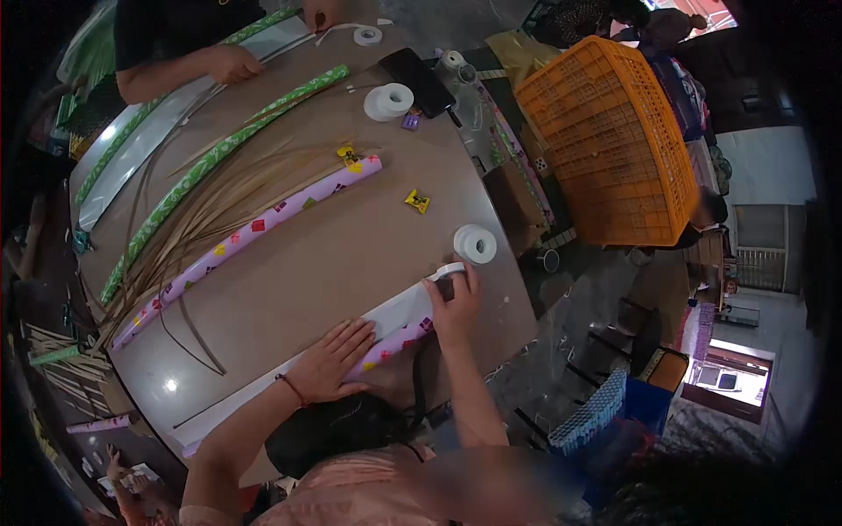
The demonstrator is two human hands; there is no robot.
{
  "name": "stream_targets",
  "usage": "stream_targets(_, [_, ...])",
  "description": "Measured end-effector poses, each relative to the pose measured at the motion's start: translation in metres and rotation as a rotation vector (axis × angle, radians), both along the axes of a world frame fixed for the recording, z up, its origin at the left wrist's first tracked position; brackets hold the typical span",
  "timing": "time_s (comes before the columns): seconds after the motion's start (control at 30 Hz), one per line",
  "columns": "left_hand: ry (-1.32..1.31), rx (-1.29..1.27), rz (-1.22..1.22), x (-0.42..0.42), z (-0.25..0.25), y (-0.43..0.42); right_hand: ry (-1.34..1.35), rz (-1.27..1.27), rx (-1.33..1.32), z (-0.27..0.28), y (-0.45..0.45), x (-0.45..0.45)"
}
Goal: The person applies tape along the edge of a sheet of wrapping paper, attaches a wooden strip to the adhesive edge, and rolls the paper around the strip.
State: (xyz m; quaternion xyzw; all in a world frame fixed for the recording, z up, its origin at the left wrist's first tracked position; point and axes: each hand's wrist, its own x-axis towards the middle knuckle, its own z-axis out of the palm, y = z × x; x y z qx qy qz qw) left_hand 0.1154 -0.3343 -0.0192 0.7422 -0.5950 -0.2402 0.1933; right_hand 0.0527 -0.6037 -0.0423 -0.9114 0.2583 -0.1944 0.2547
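Note:
A strip of pink patterned wrapping paper (399, 342) lies along the near table edge, with its white underside (399, 304) partly turned up. My left hand (338, 352) rests flat on it, fingers stretched out and close together. At the right end of the strip, my right hand (458, 307) grips a roll of white tape (450, 270) standing on edge. A thin brown strip (210, 410) runs along the paper to the left. Just beyond my right hand, more white tape rolls (474, 245) lie stacked.
Across the table are a pink patterned roll (263, 223), a green patterned roll (224, 149), thin brown strips (197, 206), yellow wrapped sweets (417, 202) and tape rolls (388, 102). A co-worker's hand (235, 65) works at the far side. An orange crate (605, 149) stands right.

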Motion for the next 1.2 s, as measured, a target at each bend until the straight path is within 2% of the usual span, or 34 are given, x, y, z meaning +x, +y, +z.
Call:
stream_targets(0.33, [-0.029, 0.01, -0.001, 0.0, 0.004, 0.0, -0.073, -0.072, -0.017, -0.007, -0.001, -0.001])
stream_targets(0.6, [0.031, -0.018, 0.003, -0.001, -0.002, 0.001, 0.016, -0.132, -0.082, -0.01, -0.001, -0.001])
stream_targets(0.73, [-0.002, -0.005, -0.012, -0.001, 0.001, 0.001, 0.015, -0.144, 0.016, -0.003, 0.0, 0.0])
stream_targets(1.2, [-0.064, 0.017, -0.026, 0.003, 0.005, 0.001, -0.021, -0.147, -0.09, -0.011, 0.0, 0.001])
